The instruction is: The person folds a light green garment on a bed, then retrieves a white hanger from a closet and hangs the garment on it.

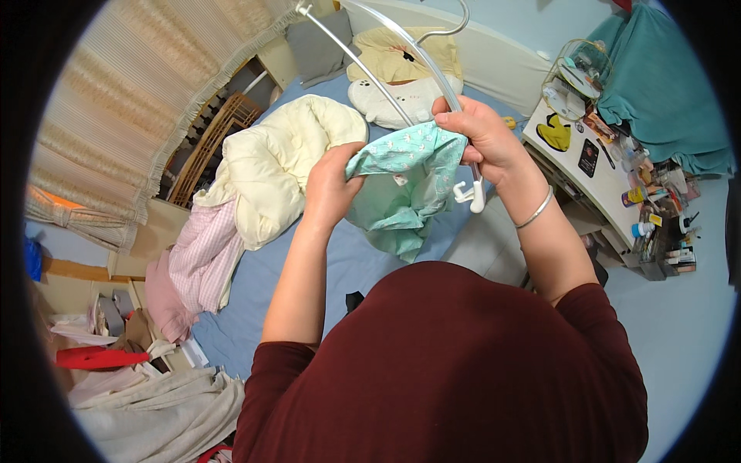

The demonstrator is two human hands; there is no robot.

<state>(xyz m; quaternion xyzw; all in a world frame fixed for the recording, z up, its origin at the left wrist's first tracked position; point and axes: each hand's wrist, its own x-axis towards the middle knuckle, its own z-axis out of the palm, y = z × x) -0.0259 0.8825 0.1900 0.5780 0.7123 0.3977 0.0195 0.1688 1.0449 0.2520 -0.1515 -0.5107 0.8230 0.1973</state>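
Note:
Between my two hands hangs a mint-green garment (399,153) with a small flower print. My left hand (334,182) pinches its left edge between thumb and fingers. My right hand (483,136) grips the curved arm of a silver clothes hanger (431,63), with the garment's right edge at the same fingers. The hanger's straight bar runs down from the upper left and passes behind the cloth. Below my right hand sticks out the hanger's white plastic end clip (472,195). Its wire hook (463,23) points away to the upper right.
Beneath my hands is a bed with a blue sheet (283,283), a cream quilt (272,168) and a white animal-face pillow (388,101). At right stands a white desk (599,191) with a phone (588,157) and bottles. Piled clothes (162,405) lie lower left.

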